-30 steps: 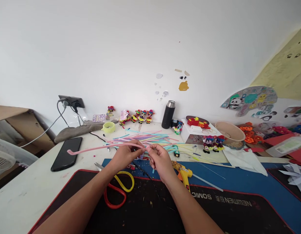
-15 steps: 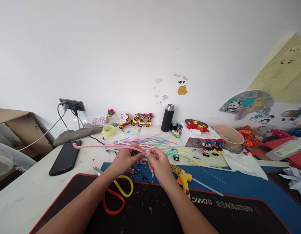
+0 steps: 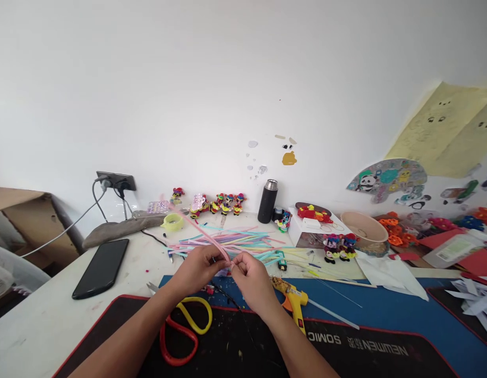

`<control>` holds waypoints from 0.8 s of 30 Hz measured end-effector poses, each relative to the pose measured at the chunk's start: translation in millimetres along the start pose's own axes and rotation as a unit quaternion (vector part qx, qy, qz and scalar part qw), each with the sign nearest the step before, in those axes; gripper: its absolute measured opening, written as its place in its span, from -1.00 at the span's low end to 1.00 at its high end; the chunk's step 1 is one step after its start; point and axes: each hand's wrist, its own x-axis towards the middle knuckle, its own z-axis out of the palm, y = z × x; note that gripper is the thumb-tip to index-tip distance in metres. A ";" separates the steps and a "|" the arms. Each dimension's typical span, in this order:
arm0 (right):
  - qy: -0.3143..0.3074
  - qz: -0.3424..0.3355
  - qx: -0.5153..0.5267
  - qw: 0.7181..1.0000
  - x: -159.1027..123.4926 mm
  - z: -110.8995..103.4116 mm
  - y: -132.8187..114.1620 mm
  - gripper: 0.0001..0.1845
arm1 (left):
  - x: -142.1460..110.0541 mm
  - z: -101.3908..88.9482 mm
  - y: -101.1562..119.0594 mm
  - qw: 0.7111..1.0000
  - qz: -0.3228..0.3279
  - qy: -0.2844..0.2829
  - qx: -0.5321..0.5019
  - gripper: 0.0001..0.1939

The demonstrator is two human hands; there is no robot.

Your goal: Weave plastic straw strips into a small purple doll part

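Note:
Between my two hands is a pink pipe cleaner [image 3: 199, 229], its long end slanting up and left over the table. My left hand [image 3: 201, 268] pinches it close to its lower end. Touching it there, my right hand [image 3: 249, 278] has thumb and forefinger pressed together at the same end. The fingertips nearly meet, and the bit of pipe cleaner between them is mostly hidden. Behind my hands lies a loose heap of pastel pipe cleaners [image 3: 243, 239]. Scissors [image 3: 179, 344] with red and yellow handles rest on the black mat by my left forearm.
A yellow glue gun [image 3: 295, 303] lies right of my right hand. A phone [image 3: 101, 269] is at the left, tape [image 3: 173, 222] behind it. A black thermos [image 3: 268, 202] and small figures [image 3: 228, 204] stand along the wall; a bowl [image 3: 364, 226] is at the right.
The pink pipe cleaner's free end has swung from nearly level at the left to pointing steeply up and left. Both hands stay together at its other end. The camera view has tilted slightly up.

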 end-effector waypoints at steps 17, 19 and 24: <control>0.013 0.035 0.077 0.996 1.0 4.7 3.4 -0.76 | 4.2 5.8 -7.5 0.969 -0.107 -0.017 -0.221 -0.61; 0.012 0.046 0.114 0.992 1.5 5.2 2.4 -0.72 | 4.0 6.7 -7.0 0.965 -0.115 -0.013 -0.236 -0.59; 0.022 0.060 0.159 0.985 2.4 4.5 -0.5 -0.63 | 4.0 14.2 -7.9 0.953 -0.129 0.006 -0.273 -0.56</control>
